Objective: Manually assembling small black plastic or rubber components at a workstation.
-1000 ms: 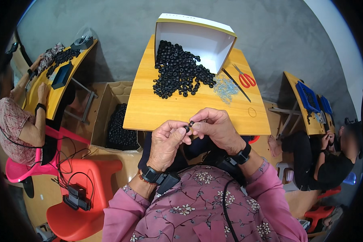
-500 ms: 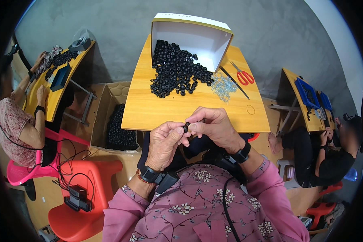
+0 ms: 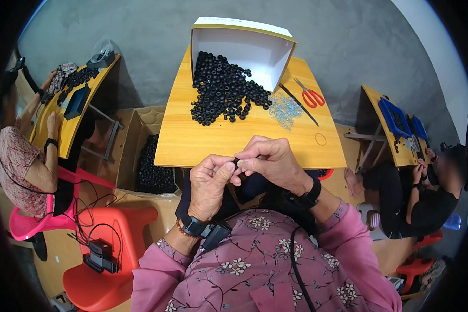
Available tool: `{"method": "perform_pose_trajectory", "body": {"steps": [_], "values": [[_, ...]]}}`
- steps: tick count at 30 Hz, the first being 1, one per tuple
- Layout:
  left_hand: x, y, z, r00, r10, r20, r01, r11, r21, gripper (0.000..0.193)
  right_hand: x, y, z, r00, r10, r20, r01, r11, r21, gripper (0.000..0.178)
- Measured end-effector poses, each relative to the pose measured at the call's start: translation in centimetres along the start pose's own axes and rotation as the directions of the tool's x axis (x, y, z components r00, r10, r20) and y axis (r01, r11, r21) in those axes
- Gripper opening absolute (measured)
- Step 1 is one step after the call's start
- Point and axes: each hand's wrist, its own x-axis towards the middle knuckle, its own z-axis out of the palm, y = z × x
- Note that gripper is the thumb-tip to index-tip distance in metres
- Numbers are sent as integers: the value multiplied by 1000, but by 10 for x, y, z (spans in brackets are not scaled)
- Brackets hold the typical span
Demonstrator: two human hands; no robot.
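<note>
Both of my hands meet just in front of the near edge of the wooden table (image 3: 187, 148). A small black ring-like part (image 3: 236, 162) is pinched in the fingertips of my left hand (image 3: 207, 187). My right hand (image 3: 275, 162) closes its thumb and index finger on the same part from the other side. The fingers cover most of it, so its far side is hidden. Beyond my hands, a heap of similar black parts (image 3: 223, 93) spills from a white box (image 3: 269, 54) tipped on its side.
Small clear bluish pieces (image 3: 284, 112), a black stick (image 3: 300, 106) and red-handled scissors (image 3: 312, 98) lie right of the heap. A thin ring (image 3: 325, 139) shows near the right edge. Left below stands a carton (image 3: 127, 156) of black parts. One person sits at a table on each side.
The view has shifted slightly. My fingers have closed in a little more over the black part, and less of it shows. Otherwise both hands keep nearly the same pose.
</note>
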Motion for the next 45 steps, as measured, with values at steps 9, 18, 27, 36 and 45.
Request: {"method": "perform_pose_trajectory", "body": {"steps": [9, 18, 27, 36, 45], "values": [[-1, 3, 3, 991, -136, 7, 137, 988, -68, 14, -4, -6, -11, 992, -88, 90, 106, 970, -217, 14], [1, 4, -2, 963, -267, 44, 270, 959, -89, 8, -11, 5, -11, 943, -278, 185, 332, 825, -457, 30], [3, -2, -5, 973, -227, 26, 228, 958, -174, 4, -14, -6, -2, 987, -110, 119, 150, 897, -416, 38], [2, -3, -4, 980, -200, -22, 193, 966, -169, 6, -6, 3, 11, 953, -213, 217, 304, 678, -669, 33], [2, 1, -1, 972, -226, 59, 233, 941, -247, 12, -7, 3, 9, 974, -191, 119, 220, 694, -686, 26]]}}
